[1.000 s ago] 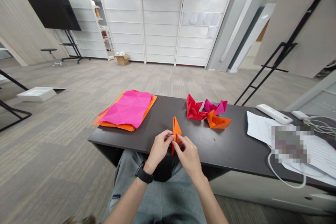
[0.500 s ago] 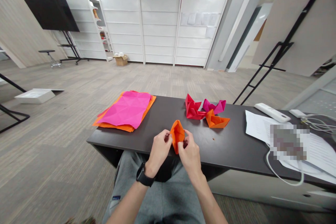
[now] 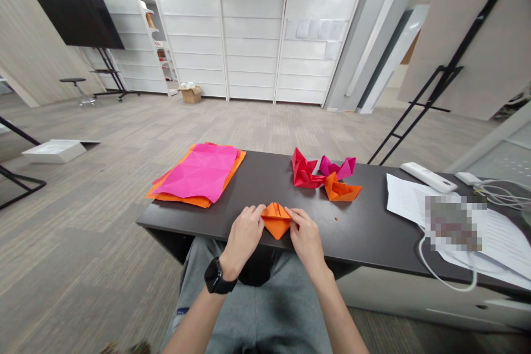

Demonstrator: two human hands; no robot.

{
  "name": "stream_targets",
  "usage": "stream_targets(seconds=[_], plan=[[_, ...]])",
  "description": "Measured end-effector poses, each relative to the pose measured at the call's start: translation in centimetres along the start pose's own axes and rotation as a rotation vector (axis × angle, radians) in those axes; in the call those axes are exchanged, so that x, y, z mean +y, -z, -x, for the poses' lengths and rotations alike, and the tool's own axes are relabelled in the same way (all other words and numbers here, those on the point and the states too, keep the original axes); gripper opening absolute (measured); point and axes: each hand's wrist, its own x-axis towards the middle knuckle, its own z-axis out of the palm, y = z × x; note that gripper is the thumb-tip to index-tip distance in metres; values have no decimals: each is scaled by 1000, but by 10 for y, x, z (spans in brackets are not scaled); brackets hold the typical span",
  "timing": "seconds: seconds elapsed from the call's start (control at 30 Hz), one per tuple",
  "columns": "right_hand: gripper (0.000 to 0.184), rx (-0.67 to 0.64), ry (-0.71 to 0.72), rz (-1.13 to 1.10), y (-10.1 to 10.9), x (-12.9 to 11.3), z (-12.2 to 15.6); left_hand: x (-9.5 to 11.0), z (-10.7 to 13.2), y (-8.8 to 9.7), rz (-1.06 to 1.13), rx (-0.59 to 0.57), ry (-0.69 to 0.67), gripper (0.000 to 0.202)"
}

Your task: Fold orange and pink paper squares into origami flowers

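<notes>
A small folded orange paper piece [image 3: 276, 218] lies near the front edge of the dark table [image 3: 257, 188], flattened into a wide diamond. My left hand [image 3: 243, 238], with a black watch on its wrist, pinches the piece's left corner. My right hand [image 3: 306, 235] pinches its right corner. Both hands rest on the tabletop, fingers curled onto the paper. Further back stand three finished folded shapes: red [image 3: 302, 172], magenta [image 3: 338, 167] and orange [image 3: 341, 189].
A stack of flat sheets, pink [image 3: 203, 171] over orange, lies at the table's left. White printed papers [image 3: 415, 199], a white remote [image 3: 429, 177] and white cables [image 3: 498, 193] sit at the right. Black stand legs and open carpet lie beyond.
The orange piece was held upright as a narrow point, then opened into a pocket, and now lies pressed flat and wide on the table. Both hands moved down and apart.
</notes>
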Motion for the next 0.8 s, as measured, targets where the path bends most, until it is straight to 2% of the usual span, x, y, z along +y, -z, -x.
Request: stream_targets(seconds=[0.2,0.4,0.57,0.8], plan=[[55,-225,171,115,8,11,2,-18,6,7,0,-99,-316,52],[52,-455,313,364,32,5,6,-36,8,17,-36,-254,-526,55],[53,-483,414,453,38,-7,7,-34,6,29,1,-338,-628,55],[59,-560,508,499,44,0,9,-34,11,34,43,-369,-695,54]])
